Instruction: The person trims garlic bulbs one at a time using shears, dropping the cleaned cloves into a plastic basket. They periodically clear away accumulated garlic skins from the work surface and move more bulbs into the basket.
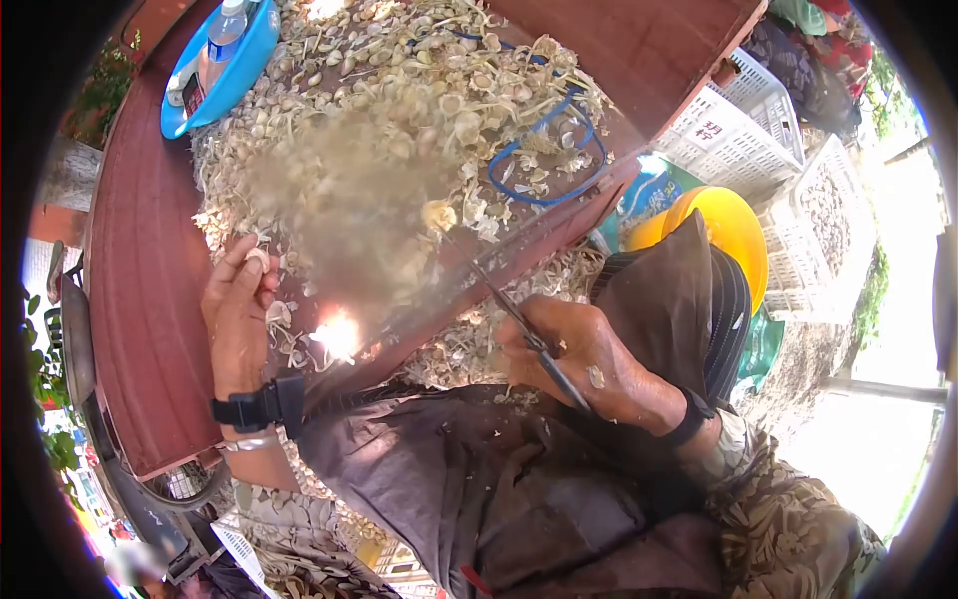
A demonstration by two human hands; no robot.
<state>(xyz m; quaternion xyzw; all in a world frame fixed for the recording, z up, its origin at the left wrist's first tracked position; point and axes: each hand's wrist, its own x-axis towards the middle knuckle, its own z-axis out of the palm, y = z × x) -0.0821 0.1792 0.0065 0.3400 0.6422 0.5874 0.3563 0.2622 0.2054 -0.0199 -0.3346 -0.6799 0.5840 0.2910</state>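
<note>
My left hand (238,299) is closed around a small pale garlic clove (258,260) at the left edge of the pile. In my right hand (589,359) is a thin dark tool (544,349), its long tip pointing up and left. Beyond that tip lies a yellowish garlic piece (438,216). The garlic pile (399,90), with cloves, stalks and dry skins, covers much of the reddish table (150,299). A blurred patch hides part of the pile's middle.
A blue basin (261,50) holding a bottle (227,30) stands at the upper left. Blue cord (496,172) lies on the pile's right. Right of the table are a yellow bucket (748,230) and white crates (718,130). Another person's clothing (788,70) shows at the upper right.
</note>
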